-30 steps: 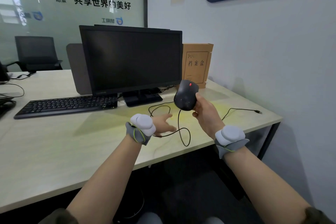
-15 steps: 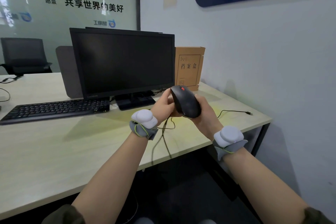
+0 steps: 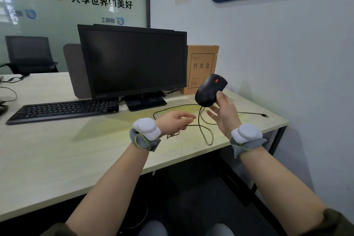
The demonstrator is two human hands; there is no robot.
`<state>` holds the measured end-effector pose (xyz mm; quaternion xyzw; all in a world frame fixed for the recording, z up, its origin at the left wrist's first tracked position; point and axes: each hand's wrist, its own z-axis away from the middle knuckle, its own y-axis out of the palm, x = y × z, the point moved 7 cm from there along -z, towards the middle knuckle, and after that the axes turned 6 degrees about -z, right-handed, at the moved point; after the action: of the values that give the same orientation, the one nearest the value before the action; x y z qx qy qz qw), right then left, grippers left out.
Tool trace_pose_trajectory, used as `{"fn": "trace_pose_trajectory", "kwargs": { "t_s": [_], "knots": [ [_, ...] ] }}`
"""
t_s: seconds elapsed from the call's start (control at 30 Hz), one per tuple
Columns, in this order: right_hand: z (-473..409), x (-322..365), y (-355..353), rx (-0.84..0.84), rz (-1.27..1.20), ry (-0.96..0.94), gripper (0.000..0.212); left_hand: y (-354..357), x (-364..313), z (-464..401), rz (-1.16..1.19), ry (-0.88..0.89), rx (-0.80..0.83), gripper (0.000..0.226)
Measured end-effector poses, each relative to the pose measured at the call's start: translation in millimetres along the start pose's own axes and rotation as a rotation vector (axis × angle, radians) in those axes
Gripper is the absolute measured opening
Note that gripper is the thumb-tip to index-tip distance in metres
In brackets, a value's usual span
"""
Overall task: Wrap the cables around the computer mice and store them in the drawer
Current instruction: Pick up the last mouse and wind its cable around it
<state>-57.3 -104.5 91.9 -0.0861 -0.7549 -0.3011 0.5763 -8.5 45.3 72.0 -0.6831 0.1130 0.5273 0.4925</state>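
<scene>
- Above the tabletop's [image 3: 57, 159] right end: black wired mouse [image 3: 209, 90] raised, right hand [image 3: 223, 109] grip curled on its lower side, thumb on the shell.
- Cable [image 3: 203, 126] hangs from the mouse, loops on the tabletop; USB plug [image 3: 265, 115] near the right edge.
- Left hand [image 3: 174, 121] low by the cable, fingers curled round it.
- Monitor [image 3: 134, 61], keyboard [image 3: 63, 109], brown file box [image 3: 202, 67] behind.

The left hand [image 3: 175, 121] turns its back to the camera, so its fingertips are hidden, and whether they pinch the cable [image 3: 206, 130] can't be told. That cable disappears behind the left wrist. The mouse [image 3: 209, 90] covers the right hand's [image 3: 223, 113] fingertips; only the thumb shows on it. The monitor [image 3: 134, 61] blocks most of the grey panel [image 3: 73, 69] behind it. Small print on the brown file box [image 3: 203, 67] is unreadable. Both elbows run off the bottom edge.
</scene>
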Motion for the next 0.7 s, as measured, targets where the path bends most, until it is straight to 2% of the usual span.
{"fn": "trace_pose_trajectory", "kwargs": {
  "t_s": [0.07, 0.1, 0.13, 0.2, 0.27, 0.37, 0.5, 0.7],
  "knots": [
    [1.0, -4.6, 1.4, 0.028, -0.089, 0.035, 0.026, 1.3, 5.6, 3.8, -0.164, -0.070, 0.056, 0.033],
    [1.6, -7.1, 4.7, 0.052, -0.104, 0.044, 0.026, 1.5, 7.5, 3.3, -0.157, -0.092, 0.058, 0.039],
    [2.2, -10.4, 8.8, 0.083, -0.103, 0.051, 0.027, 1.2, 8.0, 1.3, -0.067, -0.103, 0.031, 0.046],
    [6.3, -17.6, 20.1, 0.154, -0.057, 0.059, 0.030, -2.1, 4.2, -2.2, 0.270, -0.074, -0.072, 0.054],
    [10.6, -22.2, 29.8, 0.214, 0.027, 0.030, 0.028, -5.0, -2.1, -4.6, 0.542, -0.012, -0.157, 0.050],
    [14.7, -24.1, 36.1, 0.226, 0.145, -0.011, 0.019, -7.5, -2.3, -4.9, 0.599, 0.036, -0.253, 0.042],
    [14.0, -27.0, 31.7, 0.195, 0.286, -0.012, 0.021, -5.3, 2.6, -2.1, 0.635, 0.005, -0.203, 0.040],
    [11.7, -26.3, 26.3, 0.137, 0.175, 0.063, 0.019, -7.3, 7.8, -1.8, 0.734, -0.029, -0.124, 0.040]
  ]
}}
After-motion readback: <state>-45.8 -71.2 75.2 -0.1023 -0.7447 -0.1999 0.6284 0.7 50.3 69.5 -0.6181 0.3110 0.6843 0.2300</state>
